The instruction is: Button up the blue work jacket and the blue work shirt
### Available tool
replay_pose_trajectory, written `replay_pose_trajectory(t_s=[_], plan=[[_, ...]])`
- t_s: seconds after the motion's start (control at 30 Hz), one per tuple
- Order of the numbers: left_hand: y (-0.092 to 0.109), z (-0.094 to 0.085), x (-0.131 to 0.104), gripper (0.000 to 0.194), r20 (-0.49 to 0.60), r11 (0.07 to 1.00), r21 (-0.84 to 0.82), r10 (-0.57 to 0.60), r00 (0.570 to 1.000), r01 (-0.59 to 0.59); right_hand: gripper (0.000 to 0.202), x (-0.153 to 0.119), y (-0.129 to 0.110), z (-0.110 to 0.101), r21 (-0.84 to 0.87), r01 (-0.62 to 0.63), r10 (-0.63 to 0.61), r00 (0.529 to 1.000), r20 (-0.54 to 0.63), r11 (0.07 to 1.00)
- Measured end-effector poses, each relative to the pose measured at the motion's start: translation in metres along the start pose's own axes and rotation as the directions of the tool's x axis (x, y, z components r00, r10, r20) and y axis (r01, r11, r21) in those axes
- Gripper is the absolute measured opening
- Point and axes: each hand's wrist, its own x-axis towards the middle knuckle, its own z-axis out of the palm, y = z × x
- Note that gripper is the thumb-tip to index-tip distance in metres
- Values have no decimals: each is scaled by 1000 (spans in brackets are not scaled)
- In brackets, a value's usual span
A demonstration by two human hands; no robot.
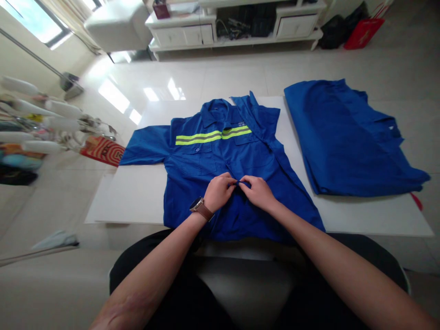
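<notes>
A blue work shirt [195, 160] lies front up on the white table, its collar pointing away from me. A yellow-green and grey reflective band [199, 138] crosses its chest above two pockets. My left hand [220, 191], with a watch [197, 205] on the wrist, pinches the shirt's front edge near the middle. Close beside it, my right hand [257, 190] pinches the same front edge, lifting the cloth a little. Whether a button sits between the fingertips I cannot make out. One sleeve spreads out to the left; the other is folded at the upper right.
Folded blue garments [347, 142] lie on the right of the white table [137, 192]. Beyond the tiled floor stand a white TV cabinet [182, 35] and a red bag [364, 33]. On the left is a rack of white rolls [44, 123], blurred.
</notes>
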Motion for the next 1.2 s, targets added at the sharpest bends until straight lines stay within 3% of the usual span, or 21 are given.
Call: replay_pose_trajectory(t_s=[0.3, 0.6, 1.2], plan=[[-3, 1, 0, 25, -5, 997, 44, 60, 998, -60, 23, -6, -5, 0, -141, -77, 74, 997, -24, 987], [-5, -1, 2, 26, 37, 998, 35, 44, 998, -45, 23, -7, -6, 1, -183, -104, 100, 995, -30, 978], [-12, 3, 6, 24, -28, 989, -53, 135, 991, -136, 28, -9, -13, -3, -231, -163, 168, 986, 3, 959]])
